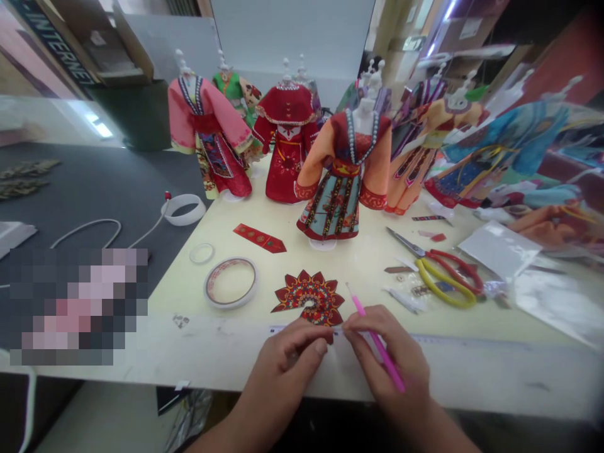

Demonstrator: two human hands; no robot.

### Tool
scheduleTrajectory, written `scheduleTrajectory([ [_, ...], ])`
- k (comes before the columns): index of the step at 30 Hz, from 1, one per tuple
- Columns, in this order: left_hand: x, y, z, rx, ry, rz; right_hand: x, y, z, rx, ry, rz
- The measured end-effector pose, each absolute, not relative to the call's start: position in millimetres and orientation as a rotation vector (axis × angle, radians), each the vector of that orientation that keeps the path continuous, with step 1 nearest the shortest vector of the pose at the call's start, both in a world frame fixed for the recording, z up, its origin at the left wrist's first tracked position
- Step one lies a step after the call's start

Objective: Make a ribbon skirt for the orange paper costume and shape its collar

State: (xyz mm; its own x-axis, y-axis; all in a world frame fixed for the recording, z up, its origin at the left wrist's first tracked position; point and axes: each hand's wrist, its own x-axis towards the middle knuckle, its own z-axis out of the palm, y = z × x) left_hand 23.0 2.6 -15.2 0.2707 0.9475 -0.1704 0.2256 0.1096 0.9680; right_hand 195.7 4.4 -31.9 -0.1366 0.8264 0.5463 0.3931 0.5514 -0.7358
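My left hand [295, 352] rests at the table's near edge with fingers pinched together on something small I cannot make out. My right hand [389, 352] is closed round a thin pink stick tool [372, 336], its tip pointing up and left. Both fingertips meet just below a red scalloped paper collar piece [309, 297] lying flat on the cream table [368, 264]. A roll of clear tape [231, 282] lies to the left of it.
Several paper-costume dolls stand behind, the nearest in orange and red [346, 176]. Red and yellow scissors [438, 267] lie at right beside plastic bags [500, 248]. A red paper strip [259, 238], a small ring [202, 253] and a white cable [94, 229] lie left.
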Motion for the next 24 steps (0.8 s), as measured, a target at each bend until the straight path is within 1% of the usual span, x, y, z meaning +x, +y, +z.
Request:
scheduleTrajectory([
  [4, 10.8, -5.2, -29.4, 2.016, 1.182, 1.005, 193.7, 4.9, -42.0, -1.007, -1.861, 0.404],
  [6, 6.6, -8.1, -35.6, 2.25, 1.145, 1.019, 191.9, 5.3, -46.1, -0.987, -1.919, 0.35],
  [9, 3.2, -9.1, -40.9, 2.447, 1.071, 1.02, 189.3, 6.2, -49.1, -0.978, -1.988, 0.293],
  [12, 0.1, -7.5, -42.9, 2.52, 1.018, 1.015, 188.6, 7.4, -50.7, -0.983, -2.07, 0.251],
  [18, -12.3, -4.2, -44.4, 2.478, 1.062, 1.188, 188.2, 7.9, -54.3, -0.973, -2.143, 0.222],
  [24, -16.6, -5.8, -45.5, 2.509, 0.989, 1.119, 186.9, 7.6, -55.5, -0.964, -2.176, 0.17],
])
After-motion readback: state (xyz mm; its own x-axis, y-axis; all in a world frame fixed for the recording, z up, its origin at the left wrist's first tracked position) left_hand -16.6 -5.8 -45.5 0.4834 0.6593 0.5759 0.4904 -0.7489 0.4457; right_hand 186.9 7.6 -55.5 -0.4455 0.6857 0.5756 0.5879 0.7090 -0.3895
